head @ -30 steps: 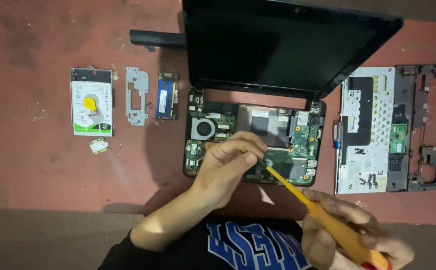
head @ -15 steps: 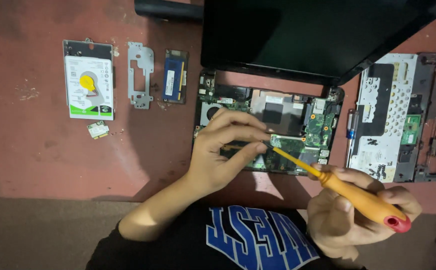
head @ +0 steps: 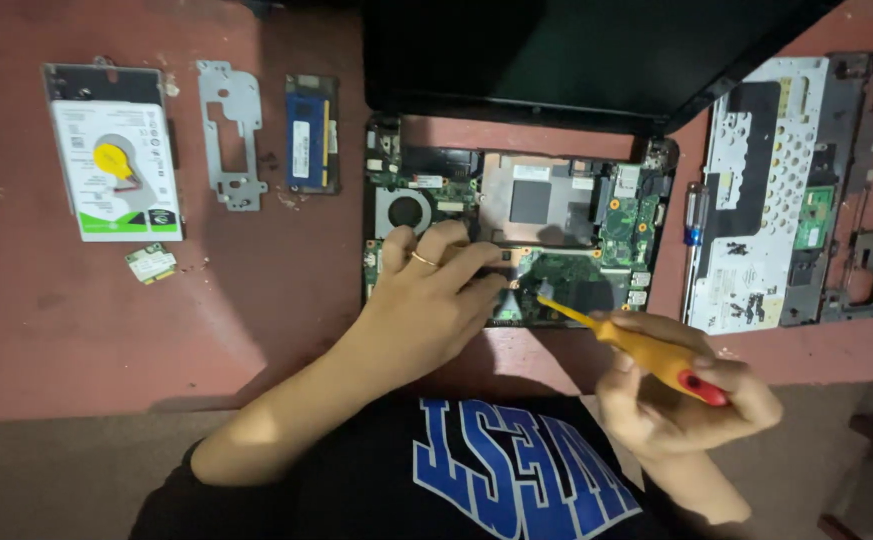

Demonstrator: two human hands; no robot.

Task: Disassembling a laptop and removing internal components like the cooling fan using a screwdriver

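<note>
A: Surface?
B: Dull red table [head: 77, 330], scuffed and dusty. Dim light, nothing of the room visible beyond it.

A: Parts?
B: Opened laptop [head: 517, 235] at centre, green board and round fan exposed, dark glossy screen tilted up behind. Left of it: blue memory stick [head: 312, 133], grey stamped metal bracket [head: 232, 135], white-labelled hard drive [head: 117, 165], small wireless card [head: 151, 263]. Right: removed keyboard frame [head: 787, 190], perforated metal back up.

A: Hands?
B: Left hand [head: 427, 300] curled, fingertips pinched down on the board near its front edge, ring on one finger. Right hand [head: 682, 395] closed around a screwdriver [head: 632, 345], orange handle with red cap, tip on the board just beside the left fingertips.
</note>
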